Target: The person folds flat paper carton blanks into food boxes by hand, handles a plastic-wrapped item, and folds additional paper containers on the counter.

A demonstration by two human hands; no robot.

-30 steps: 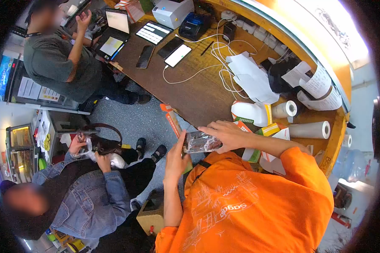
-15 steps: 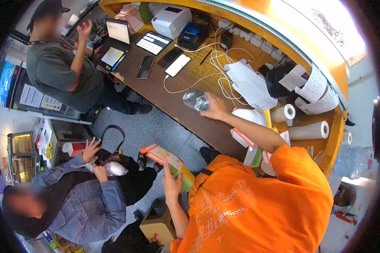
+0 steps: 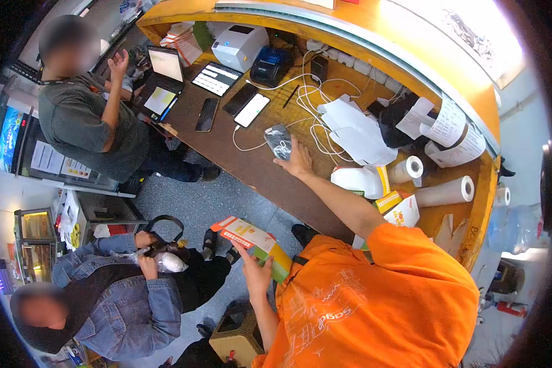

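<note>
My left hand is closed around the lower side of an orange, white, yellow and green cardboard box, held in front of my body off the counter's edge. Over the counter, my right hand has its fingers on a small clear plastic packet with something dark and a white mark in it; its exact contents are too small to name. A white phone on a charging cable lies just beyond the packet. Loose white cables and crumpled white paper are to its right.
More printed boxes and film rolls crowd the counter's right end. A dark phone, a tablet, a laptop and a label printer stand farther left. One person stands at the far end; another is at my left.
The packet has turned more upright under my right hand, which has shifted slightly left. The box in my left hand has tilted and moved a little right. The person at left has lowered a hand.
</note>
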